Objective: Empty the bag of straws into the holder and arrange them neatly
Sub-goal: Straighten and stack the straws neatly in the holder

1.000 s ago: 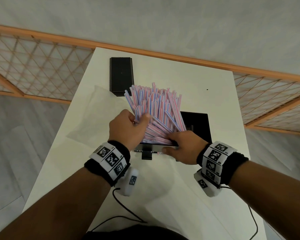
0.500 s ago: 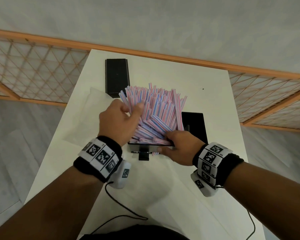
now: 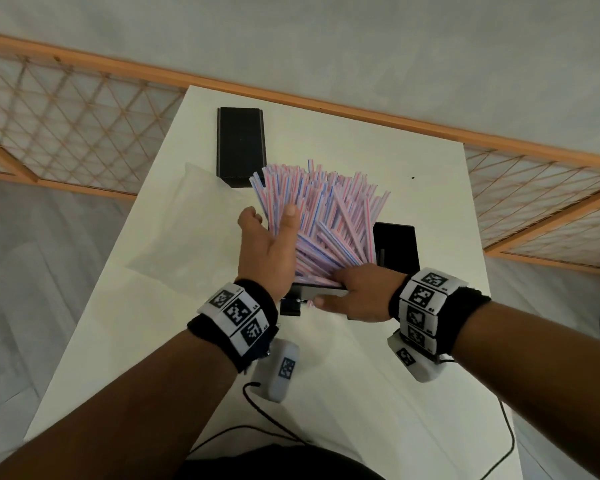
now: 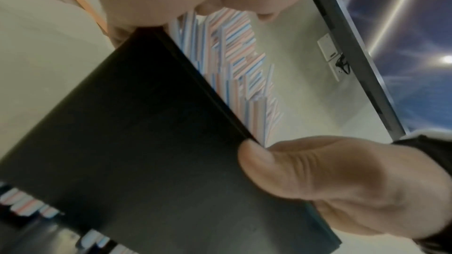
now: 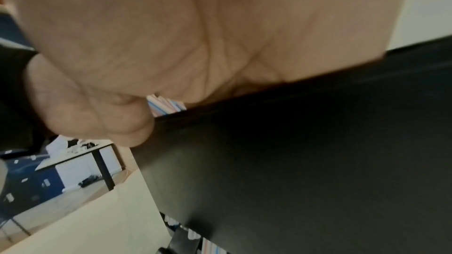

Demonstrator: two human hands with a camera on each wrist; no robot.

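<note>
A thick bunch of pink, blue and white striped straws (image 3: 326, 216) fans out of the black holder (image 3: 321, 291) in the middle of the white table (image 3: 361, 393). My left hand (image 3: 271, 233) clasps the bunch's left side, thumb laid up its front and fingers curled behind. My right hand (image 3: 357, 294) grips the holder's near rim, thumb on the front wall and fingers over the top among the straw bases. The left wrist view shows the holder wall (image 4: 146, 142), that right thumb (image 4: 293, 171) and the straws (image 4: 234, 55). The right wrist view is mostly palm and holder (image 5: 293, 161).
The empty clear plastic bag (image 3: 187, 230) lies flat on the table, left of the holder. A black box-shaped piece (image 3: 240, 143) lies at the far left; another black part (image 3: 397, 244) sits just right of the straws. Cables (image 3: 267, 417) trail along the near edge.
My left hand has slid up the left side of the straws, from a fist low on the bunch to a spread clasp with the thumb up the front. The right hand has stayed on the holder.
</note>
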